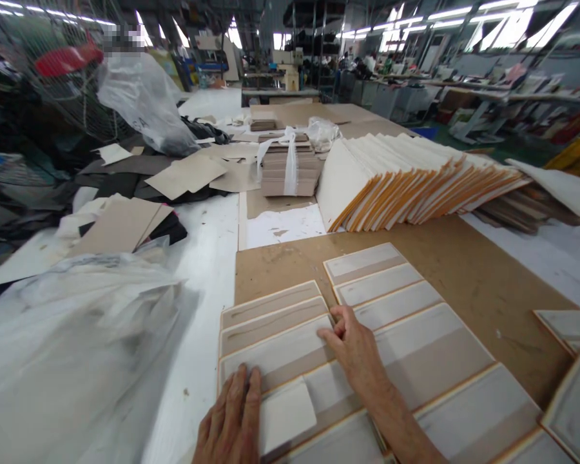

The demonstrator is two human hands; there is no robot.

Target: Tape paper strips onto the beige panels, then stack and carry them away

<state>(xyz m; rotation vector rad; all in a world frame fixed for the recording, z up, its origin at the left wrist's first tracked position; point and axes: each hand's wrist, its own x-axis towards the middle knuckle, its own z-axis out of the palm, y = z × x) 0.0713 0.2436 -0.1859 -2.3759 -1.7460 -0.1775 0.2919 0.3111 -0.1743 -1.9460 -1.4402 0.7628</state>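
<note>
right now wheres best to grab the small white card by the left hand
Pinch the small white card by its left edge, coming from the left, where the left hand lies beside it. It sits flat and thin on the panel, so sliding a fingertip under that edge probably beats gripping from above.

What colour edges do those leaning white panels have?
Orange-yellow edges, best seen in the head view.
</note>
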